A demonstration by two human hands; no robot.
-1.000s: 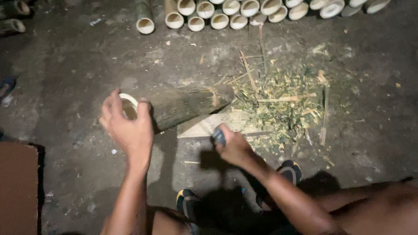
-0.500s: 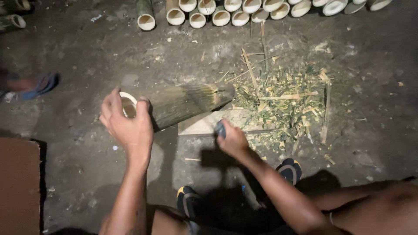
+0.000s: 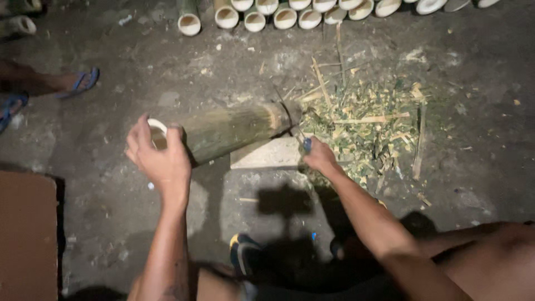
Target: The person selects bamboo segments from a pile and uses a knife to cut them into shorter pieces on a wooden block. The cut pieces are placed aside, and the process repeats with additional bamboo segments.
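Our left hand [image 3: 159,156] clamps the bamboo section [image 3: 234,129]; our right hand [image 3: 319,157] grips the knife [image 3: 305,144]. Shavings [image 3: 362,125] piled at the right, bark mostly still green, so we judge plenty left.

— Looked like bare ground [image 3: 100,223], dark and dusty, scattered with small pale specks. Lit from above by one harsh light, with shadows [image 3: 284,203] thrown toward the lower edge.

— Noticed anything along the far edge?

— A row of cut bamboo tubes [image 3: 312,14], pale open ends facing outward, laid side by side. Two more tubes [image 3: 19,22] off in the upper left corner.

— And to the right?

— A heap of green and yellow shavings [image 3: 368,131], long splinters among them. A brown board [image 3: 25,234] at the lower left. Blue sandals [image 3: 83,81] on someone's feet at the left edge.
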